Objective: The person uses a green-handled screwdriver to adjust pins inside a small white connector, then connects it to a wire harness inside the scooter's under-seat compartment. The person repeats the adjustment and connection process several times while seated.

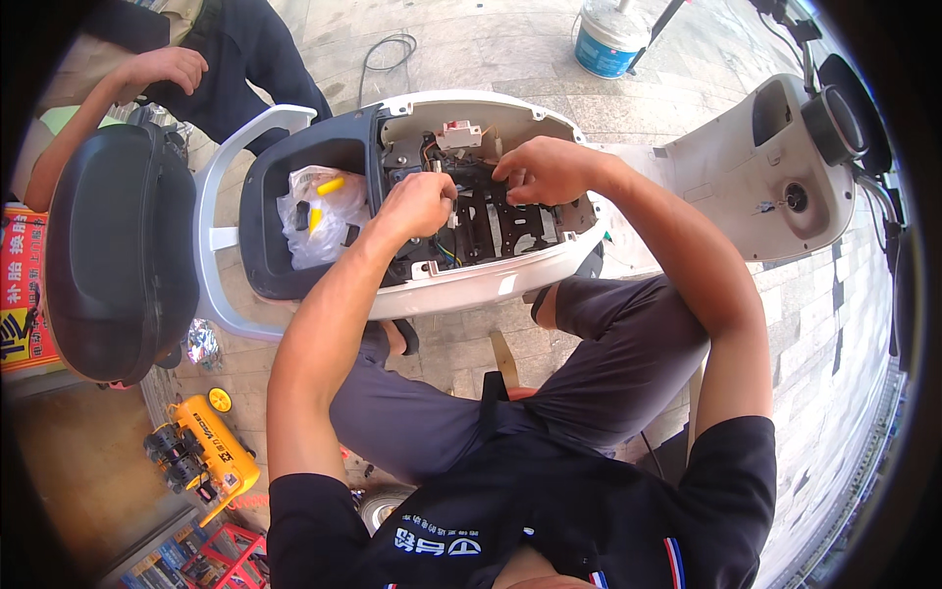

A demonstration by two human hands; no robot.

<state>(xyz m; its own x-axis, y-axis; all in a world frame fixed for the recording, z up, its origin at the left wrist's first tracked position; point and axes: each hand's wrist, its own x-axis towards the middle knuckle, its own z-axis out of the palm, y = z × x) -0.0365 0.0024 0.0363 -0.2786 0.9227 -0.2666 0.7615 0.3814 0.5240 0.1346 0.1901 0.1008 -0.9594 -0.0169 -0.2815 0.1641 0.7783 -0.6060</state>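
Note:
My left hand (418, 205) is over the open body of a white electric scooter (471, 288), its fingers bent and close together. A small metallic part (437, 166) shows just above its fingers; whether they grip it is unclear. To its right, my right hand (543, 175) reaches in over the dark metal frame (508, 224), index finger and thumb apart, with nothing visible between them. A white breaker switch (458, 135) with thin wires lies above and between the hands. Yellow and blue wires (447, 254) run below my left hand. Some fingertips are hidden.
A storage bin (257, 250) holds a plastic bag (324, 247) with yellow pieces. A black top box (121, 250) is behind the grab rail (210, 235). Another person's hand (165, 70) is upper left. A yellow air compressor (217, 442), a bucket (607, 48) and a cable (386, 55) are around.

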